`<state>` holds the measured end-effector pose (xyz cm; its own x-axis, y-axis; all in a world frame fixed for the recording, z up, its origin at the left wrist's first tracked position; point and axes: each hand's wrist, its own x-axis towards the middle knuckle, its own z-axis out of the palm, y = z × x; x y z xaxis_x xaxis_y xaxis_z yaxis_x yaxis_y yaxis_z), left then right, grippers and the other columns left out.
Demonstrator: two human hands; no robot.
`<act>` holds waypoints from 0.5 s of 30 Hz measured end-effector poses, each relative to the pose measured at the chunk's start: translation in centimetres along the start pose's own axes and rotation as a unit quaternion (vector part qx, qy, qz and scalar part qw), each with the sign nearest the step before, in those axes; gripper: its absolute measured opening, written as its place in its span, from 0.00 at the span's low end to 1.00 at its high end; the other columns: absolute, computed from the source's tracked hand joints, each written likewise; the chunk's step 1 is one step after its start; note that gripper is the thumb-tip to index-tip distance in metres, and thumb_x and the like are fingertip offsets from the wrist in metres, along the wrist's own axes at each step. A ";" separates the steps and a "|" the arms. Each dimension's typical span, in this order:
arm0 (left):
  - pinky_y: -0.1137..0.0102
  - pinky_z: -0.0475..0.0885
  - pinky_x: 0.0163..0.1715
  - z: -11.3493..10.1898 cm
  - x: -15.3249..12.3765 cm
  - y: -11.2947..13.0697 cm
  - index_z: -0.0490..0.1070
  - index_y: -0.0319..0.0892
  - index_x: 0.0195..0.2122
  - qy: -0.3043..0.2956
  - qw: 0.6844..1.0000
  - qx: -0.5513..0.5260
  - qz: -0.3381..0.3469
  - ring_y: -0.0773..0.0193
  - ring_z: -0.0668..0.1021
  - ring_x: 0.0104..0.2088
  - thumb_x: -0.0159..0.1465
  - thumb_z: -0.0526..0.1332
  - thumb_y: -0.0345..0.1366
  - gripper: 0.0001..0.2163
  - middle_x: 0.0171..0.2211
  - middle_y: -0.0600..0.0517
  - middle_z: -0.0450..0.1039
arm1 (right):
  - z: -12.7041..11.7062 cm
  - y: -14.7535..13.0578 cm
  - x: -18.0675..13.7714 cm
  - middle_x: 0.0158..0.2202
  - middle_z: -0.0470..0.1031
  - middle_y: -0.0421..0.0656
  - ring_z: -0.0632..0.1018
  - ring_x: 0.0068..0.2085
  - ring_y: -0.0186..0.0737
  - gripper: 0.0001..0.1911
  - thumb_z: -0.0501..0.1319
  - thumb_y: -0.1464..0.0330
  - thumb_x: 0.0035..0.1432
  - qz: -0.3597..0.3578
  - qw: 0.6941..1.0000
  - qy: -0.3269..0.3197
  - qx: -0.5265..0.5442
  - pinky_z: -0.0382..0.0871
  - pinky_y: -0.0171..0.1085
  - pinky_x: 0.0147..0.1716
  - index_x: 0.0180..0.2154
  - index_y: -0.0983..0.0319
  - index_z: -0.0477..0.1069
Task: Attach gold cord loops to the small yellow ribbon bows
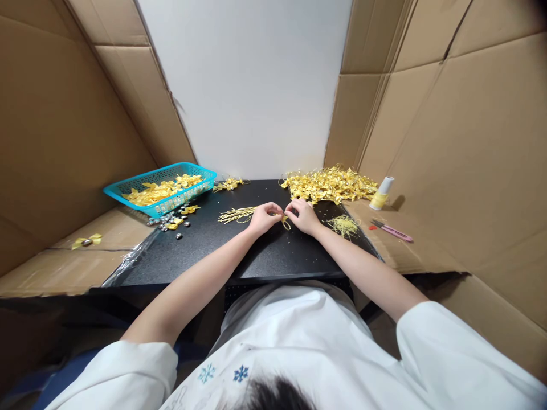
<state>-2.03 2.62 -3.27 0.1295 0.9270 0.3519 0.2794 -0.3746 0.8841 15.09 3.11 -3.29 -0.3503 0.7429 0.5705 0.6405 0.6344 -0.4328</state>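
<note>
My left hand (pixel 265 218) and my right hand (pixel 302 216) meet over the middle of the black table (pixel 205 259), fingertips pinched close together. Between them is a small yellow ribbon bow with a loop of gold cord (pixel 286 224) hanging below; the fingers hide most of it. Just left of my left hand lies a bundle of gold cords (pixel 237 214). Beyond my right hand is a big heap of yellow ribbon bows (pixel 333 185). A small pile of yellow cord clippings (pixel 344 226) lies beside my right wrist.
A turquoise basket (pixel 160 171) of yellow bows stands at the back left, with silver bells (pixel 168 221) before it. On the right cardboard are a white cone spool (pixel 382 193) with yellow thread and a pink-handled cutter (pixel 395 231). Cardboard walls (pixel 478 142) rise on both sides.
</note>
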 end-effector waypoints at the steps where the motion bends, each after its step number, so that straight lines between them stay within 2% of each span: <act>1: 0.70 0.70 0.37 0.0 0.0 0.0 0.73 0.39 0.27 0.002 1.000 0.000 -0.003 0.65 0.78 0.31 0.47 0.65 0.31 0.06 0.28 0.52 0.77 | 0.0 0.0 0.0 0.36 0.75 0.43 0.71 0.39 0.41 0.05 0.59 0.69 0.59 -0.001 1.000 -0.001 0.001 0.56 0.41 0.43 0.30 0.61 0.70; 5: 0.70 0.69 0.37 0.1 -0.1 0.2 0.75 0.39 0.27 0.003 0.999 0.032 -0.019 0.64 0.78 0.31 0.47 0.67 0.33 0.06 0.28 0.51 0.78 | 0.0 -0.1 0.0 0.36 0.75 0.43 0.70 0.39 0.41 0.05 0.59 0.69 0.60 0.001 1.000 -0.007 0.000 0.56 0.41 0.43 0.31 0.61 0.70; 10: 0.71 0.67 0.31 0.2 -0.2 0.6 0.77 0.39 0.27 -0.004 0.996 0.072 -0.044 0.65 0.75 0.27 0.48 0.68 0.38 0.09 0.25 0.52 0.77 | -0.1 -0.2 0.0 0.36 0.75 0.43 0.71 0.40 0.41 0.05 0.58 0.70 0.60 0.004 1.000 -0.012 -0.001 0.55 0.41 0.44 0.31 0.61 0.70; 15: 0.72 0.65 0.29 0.1 -0.3 0.8 0.76 0.40 0.25 -0.005 0.993 0.119 -0.012 0.65 0.74 0.26 0.51 0.66 0.40 0.09 0.23 0.52 0.76 | 0.0 -0.2 0.0 0.38 0.75 0.44 0.71 0.42 0.42 0.06 0.57 0.69 0.62 0.004 1.000 -0.008 -0.015 0.56 0.41 0.45 0.32 0.61 0.70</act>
<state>-1.70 2.03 -2.68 0.1287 0.9360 0.3276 0.4998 -0.3466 0.7938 14.96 3.01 -3.21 -0.3564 0.7516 0.5551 0.6630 0.6220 -0.4165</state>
